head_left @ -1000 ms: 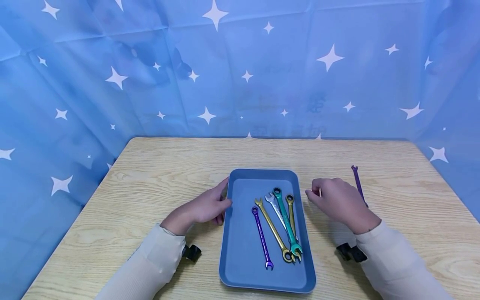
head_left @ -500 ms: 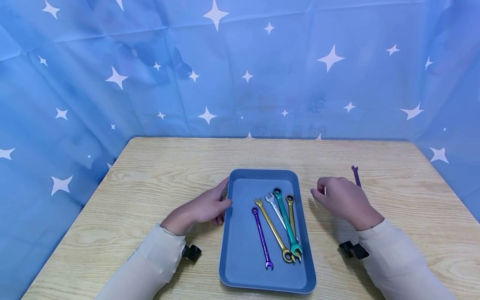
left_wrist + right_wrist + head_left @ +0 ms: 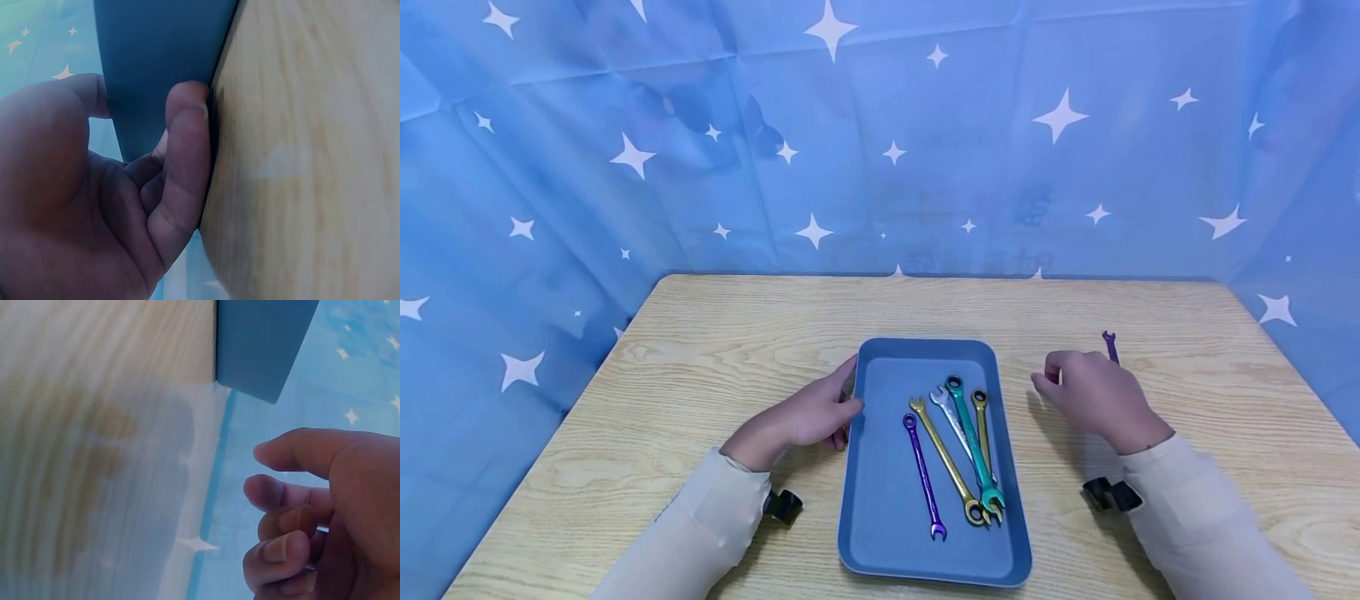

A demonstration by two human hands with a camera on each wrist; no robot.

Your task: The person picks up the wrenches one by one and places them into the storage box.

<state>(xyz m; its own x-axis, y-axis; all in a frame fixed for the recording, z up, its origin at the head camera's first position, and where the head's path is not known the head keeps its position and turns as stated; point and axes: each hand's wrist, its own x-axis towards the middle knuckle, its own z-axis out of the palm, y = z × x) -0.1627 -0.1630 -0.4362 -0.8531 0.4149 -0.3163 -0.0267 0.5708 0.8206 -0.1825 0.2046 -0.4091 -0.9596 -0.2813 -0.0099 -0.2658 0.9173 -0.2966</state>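
Observation:
My left hand (image 3: pixel 812 410) holds the left side of a blue-grey tray (image 3: pixel 880 550), thumb over the rim and fingers against the outer wall (image 3: pixel 150 50). Inside the tray lie a purple wrench (image 3: pixel 924 475), a long gold wrench (image 3: pixel 945 458), a silver wrench (image 3: pixel 953 417), a green wrench (image 3: pixel 973 442) and another gold wrench (image 3: pixel 982 425). The green one lies across the silver. To the right of the tray, my right hand (image 3: pixel 1093 396) hovers above the table, fingers loosely curled around nothing; the right wrist view shows a gap between thumb and index finger (image 3: pixel 262 490).
Behind my right hand, another purple wrench (image 3: pixel 1111 346) lies on the wooden table (image 3: pixel 760 325), mostly hidden. A blue curtain with white stars (image 3: pixel 880 167) hangs past the table's far edge. Each wrist carries a small black camera mount.
My right hand has drifted slightly right, away from the tray, and covers more of the purple wrench on the table. The left hand, tray and wrenches in it have stayed put.

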